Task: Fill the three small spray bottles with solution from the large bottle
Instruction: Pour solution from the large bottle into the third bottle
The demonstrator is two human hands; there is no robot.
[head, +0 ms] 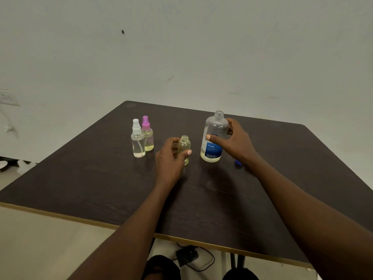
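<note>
1. The left hand (171, 156) is clamped on the uncapped small bottle (184, 145), thumb in front. The bottle is upright near the middle of the table (101, 178) and holds yellowish liquid.
2. At its 3 o'clock, the right hand (232, 142) grips the open large bottle (214, 138), which is also upright.
3. At the small bottle's 9 o'clock stand the white-capped spray bottle (138, 140) and the pink-capped spray bottle (148, 136), touching.
4. A blue cap (238, 163) lies at the large bottle's 4 o'clock, partly hidden by the right wrist.

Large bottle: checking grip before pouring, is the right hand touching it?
Touching. Head view: the right hand curls round the large bottle, thumb across its front.
</note>
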